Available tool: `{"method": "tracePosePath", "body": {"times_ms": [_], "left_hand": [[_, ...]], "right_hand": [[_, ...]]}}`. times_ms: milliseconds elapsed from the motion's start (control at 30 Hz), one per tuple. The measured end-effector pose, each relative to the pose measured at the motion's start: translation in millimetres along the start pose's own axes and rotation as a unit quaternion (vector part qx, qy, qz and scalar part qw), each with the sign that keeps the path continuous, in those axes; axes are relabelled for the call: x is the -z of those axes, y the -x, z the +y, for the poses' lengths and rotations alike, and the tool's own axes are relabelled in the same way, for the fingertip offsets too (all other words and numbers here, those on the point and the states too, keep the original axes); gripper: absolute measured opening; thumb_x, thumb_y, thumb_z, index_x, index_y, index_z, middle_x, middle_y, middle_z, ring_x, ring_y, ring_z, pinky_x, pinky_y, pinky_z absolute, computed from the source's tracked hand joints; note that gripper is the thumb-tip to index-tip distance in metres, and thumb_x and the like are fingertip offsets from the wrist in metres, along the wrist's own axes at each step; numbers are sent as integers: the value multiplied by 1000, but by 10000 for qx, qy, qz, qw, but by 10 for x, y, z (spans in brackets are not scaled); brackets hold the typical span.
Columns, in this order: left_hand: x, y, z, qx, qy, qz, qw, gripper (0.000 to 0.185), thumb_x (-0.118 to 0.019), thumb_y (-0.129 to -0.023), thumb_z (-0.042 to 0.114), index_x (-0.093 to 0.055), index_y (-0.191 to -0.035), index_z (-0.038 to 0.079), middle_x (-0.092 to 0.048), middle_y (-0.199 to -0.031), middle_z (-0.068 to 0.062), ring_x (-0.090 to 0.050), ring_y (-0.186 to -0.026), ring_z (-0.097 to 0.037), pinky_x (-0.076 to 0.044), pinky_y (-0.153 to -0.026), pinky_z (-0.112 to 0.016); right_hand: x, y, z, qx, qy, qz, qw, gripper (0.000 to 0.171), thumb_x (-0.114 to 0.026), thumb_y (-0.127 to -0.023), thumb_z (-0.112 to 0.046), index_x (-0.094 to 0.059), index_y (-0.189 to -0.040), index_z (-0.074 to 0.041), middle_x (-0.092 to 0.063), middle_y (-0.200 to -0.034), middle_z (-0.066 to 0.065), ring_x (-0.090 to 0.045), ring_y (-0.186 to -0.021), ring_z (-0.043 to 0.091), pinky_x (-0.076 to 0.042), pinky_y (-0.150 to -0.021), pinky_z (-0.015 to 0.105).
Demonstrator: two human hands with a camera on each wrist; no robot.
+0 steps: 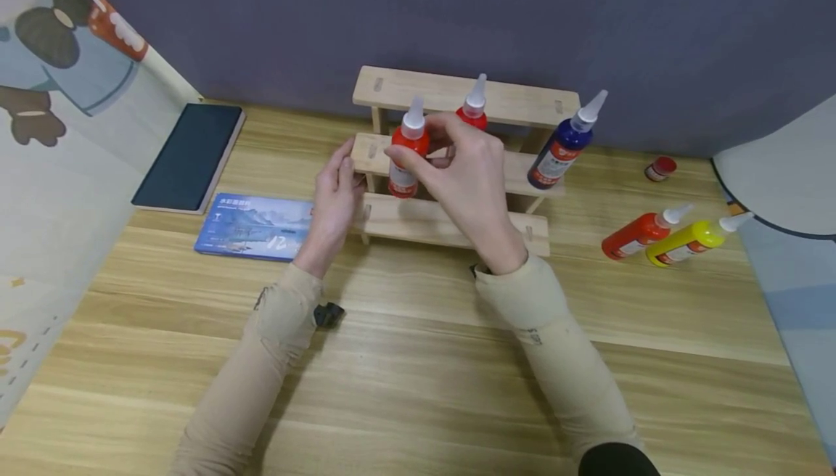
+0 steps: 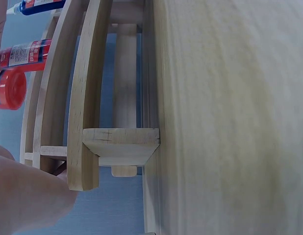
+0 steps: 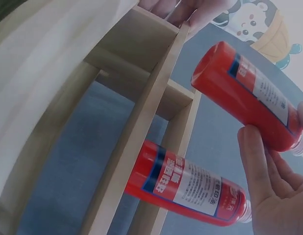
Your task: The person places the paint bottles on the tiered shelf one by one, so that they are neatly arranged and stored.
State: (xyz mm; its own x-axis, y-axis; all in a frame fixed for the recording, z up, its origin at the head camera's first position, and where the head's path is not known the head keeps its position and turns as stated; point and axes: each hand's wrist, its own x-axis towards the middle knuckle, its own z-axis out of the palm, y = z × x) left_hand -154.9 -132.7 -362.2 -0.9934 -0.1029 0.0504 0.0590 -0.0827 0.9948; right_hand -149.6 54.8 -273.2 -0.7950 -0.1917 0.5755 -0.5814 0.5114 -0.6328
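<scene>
Head view showed you at a light wooden plank table (image 1: pixel 424 382) set against a dull purple-grey wall (image 1: pixel 392 19), with a pale cartoon-printed cloth (image 1: pixel 59 142) hanging along the left edge and a pale curved sheet with a dark line (image 1: pixel 784 171) at the right. Your right hand (image 1: pixel 466 178) pinched a red squeeze bottle with a white nozzle (image 1: pixel 408 149) near its neck, holding it upright just above the middle step of the three-tier pale wooden rack (image 1: pixel 451 222). Your left hand (image 1: pixel 336 197) rested with fairly straight fingers against the left end of that rack; in the left wrist view only a fingertip (image 2: pixel 29 196) showed beside the rack's side post, so the exact hold could not be told. A second red bottle (image 1: pixel 473 109) stood on the rack behind your right hand, and a dark blue bottle with a white nozzle (image 1: pixel 564 146) stood at the right end of the middle step. To the right, an orange-red bottle (image 1: pixel 640 233) and a yellow bottle (image 1: pixel 692 240) lay side by side on the table, touching, with a small red cap (image 1: pixel 661 168) farther back. On the left lay a blue picture-printed box (image 1: pixel 255 226) and, behind it, a dark flat pad with a pale rim (image 1: pixel 189 157).
</scene>
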Motion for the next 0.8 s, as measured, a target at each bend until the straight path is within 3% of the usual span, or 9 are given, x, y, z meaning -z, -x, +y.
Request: {"method": "tracePosePath", "body": {"times_ms": [333, 467, 800], "left_hand": [[3, -10, -4, 62, 100, -14, 9999, 45, -30, -108, 18, -33, -152, 10, -39, -152, -12, -43, -135, -24, -43, -108, -31], [5, -19, -10, 95, 175, -33, 9998, 44, -30, -108, 18, -34, -152, 12, -39, -152, -11, -42, -136, -23, -41, -109, -33], [-6, -17, -13, 6, 225, -2, 9997, 43, -29, -108, 14, -36, -151, 10, -40, -151, -13, -45, -134, -25, -44, -107, -33]], "right_hand": [[-100, -124, -18, 310, 282, -38, 9991, 50, -78, -80, -46, -69, -106, -5, -72, -95, 3, -67, -87, 7, -58, -69, 17], [-162, -168, -13, 379, 375, -82, 9985, 50, -78, -80, -45, -68, -107, -4, -72, -96, 4, -65, -83, 7, -56, -69, 19], [-317, -253, 10, 11, 574, 66, 9983, 50, -74, -83, -49, -67, -108, -7, -66, -86, 0, -51, -68, 10, -44, -60, 22]]}}
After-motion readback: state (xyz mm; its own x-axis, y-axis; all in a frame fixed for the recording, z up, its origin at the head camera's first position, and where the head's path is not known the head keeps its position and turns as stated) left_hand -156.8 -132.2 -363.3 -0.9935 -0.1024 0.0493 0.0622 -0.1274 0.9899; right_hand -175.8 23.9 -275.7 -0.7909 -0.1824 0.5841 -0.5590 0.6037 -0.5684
